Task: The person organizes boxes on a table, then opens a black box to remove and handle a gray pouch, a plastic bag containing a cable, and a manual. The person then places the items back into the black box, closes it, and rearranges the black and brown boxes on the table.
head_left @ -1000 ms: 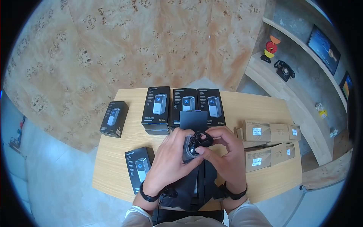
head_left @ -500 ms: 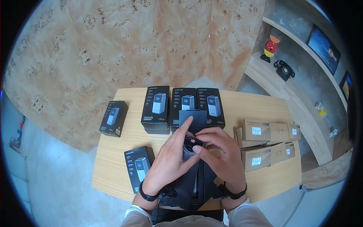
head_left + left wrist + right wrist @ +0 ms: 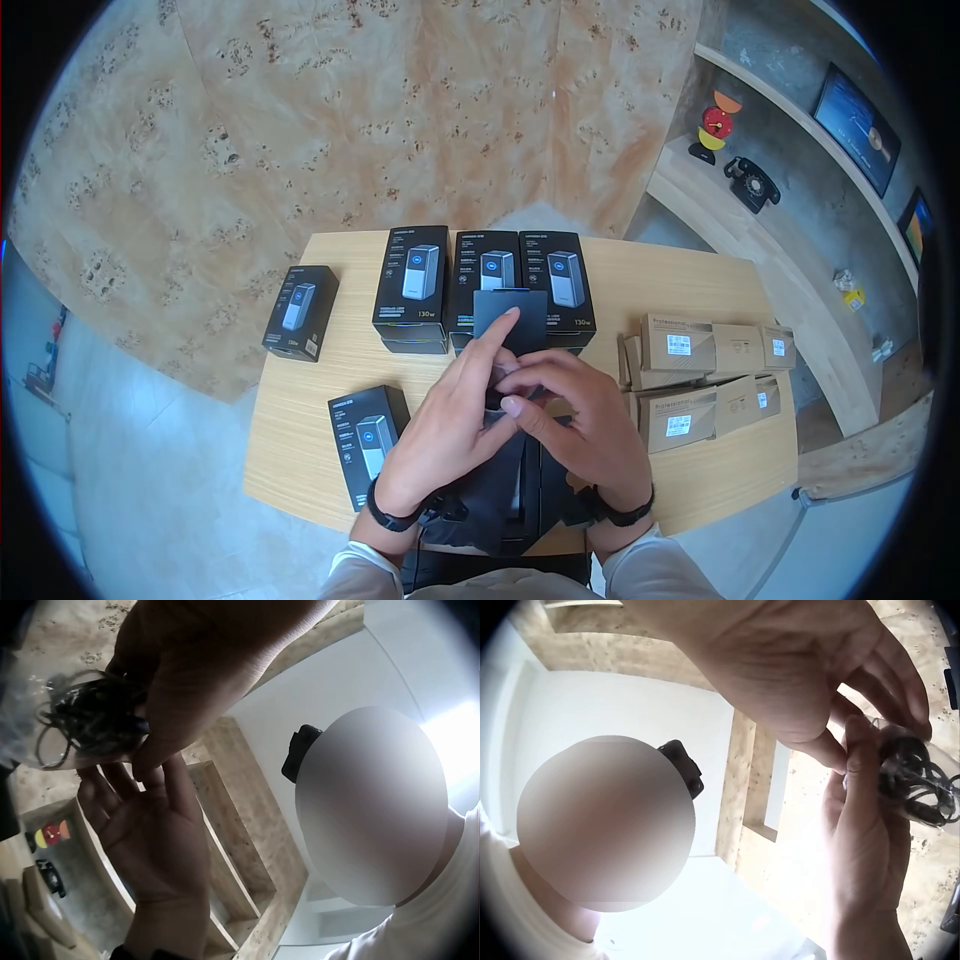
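Holding a bagged black cable — left hand, right hand

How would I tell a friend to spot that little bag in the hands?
On the wooden table, find the row of black printed boxes. In front of it, the left hand and right hand meet at a clear plastic bag of looped black cord. It is see-through, unlike the opaque boxes.

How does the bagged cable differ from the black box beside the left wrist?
The bagged cable is held in the left hand; the black box rests on the table. The bagged cable shows through clear plastic; the black box is opaque and printed. Both look largely black.
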The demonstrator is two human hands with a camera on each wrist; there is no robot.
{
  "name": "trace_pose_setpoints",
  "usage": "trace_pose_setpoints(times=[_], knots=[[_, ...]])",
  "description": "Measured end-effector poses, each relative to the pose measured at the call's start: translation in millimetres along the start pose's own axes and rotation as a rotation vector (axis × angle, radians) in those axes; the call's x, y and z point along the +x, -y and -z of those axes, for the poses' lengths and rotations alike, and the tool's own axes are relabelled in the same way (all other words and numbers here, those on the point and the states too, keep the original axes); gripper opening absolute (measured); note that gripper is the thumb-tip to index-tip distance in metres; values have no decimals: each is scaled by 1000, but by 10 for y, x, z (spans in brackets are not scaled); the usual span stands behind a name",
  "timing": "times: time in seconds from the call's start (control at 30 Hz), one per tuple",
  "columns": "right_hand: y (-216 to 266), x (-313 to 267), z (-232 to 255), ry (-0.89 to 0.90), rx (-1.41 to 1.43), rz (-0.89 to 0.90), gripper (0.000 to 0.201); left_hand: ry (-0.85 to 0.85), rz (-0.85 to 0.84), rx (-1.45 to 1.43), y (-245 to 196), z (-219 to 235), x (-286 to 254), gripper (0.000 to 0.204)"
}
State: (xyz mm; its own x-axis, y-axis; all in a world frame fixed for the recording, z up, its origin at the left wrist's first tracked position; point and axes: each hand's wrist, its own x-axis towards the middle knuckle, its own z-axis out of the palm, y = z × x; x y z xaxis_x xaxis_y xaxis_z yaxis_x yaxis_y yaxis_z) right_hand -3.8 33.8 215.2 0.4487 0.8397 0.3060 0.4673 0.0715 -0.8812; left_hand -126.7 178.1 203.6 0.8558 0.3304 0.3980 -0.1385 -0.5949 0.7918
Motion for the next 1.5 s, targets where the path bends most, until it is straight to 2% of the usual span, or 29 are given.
trace_pose_setpoints(times=[0.23,0.37,0.47,0.53,0.57,0.63,0.67,0.87,0.97,1.03,1.13,1.3,1.37,1.5], knots=[[-9,-41,43,10,-76,31,23,68,-9,13,-10,41,7,92],[-15,-39,53,19,-88,14,19,38,0,36,-12,17,11,93],[-18,-13,75,-9,-36,65,16,65,11,32,-44,69,7,89],[-37,-9,68,-125,130,26,13,19,-40,-106,-25,92,-5,85],[-36,-10,66,-125,129,27,13,18,-41,-106,1,112,-15,85],[-34,-16,56,-229,268,22,12,-19,-52,-308,56,150,-38,82],[-29,-20,58,-230,268,22,12,-64,-26,-360,31,149,-37,73],[12,-51,30,-244,304,46,13,-229,-35,-371,7,97,-60,54],[35,-46,25,-288,367,42,20,-272,-20,-413,-8,79,-81,50],[93,-29,49,-248,311,-14,20,-273,-17,-430,-20,88,-83,48],[-7,-21,91,-176,229,32,16,-268,-30,-441,-23,86,-73,47],[6,-38,83,-243,254,71,10,-227,-13,-524,-27,110,-73,46],[5,-43,93,-249,263,63,11,-162,24,-659,-18,143,-76,44],[8,-46,90,-284,254,104,10,-152,69,-632,-17,131,-62,33]])
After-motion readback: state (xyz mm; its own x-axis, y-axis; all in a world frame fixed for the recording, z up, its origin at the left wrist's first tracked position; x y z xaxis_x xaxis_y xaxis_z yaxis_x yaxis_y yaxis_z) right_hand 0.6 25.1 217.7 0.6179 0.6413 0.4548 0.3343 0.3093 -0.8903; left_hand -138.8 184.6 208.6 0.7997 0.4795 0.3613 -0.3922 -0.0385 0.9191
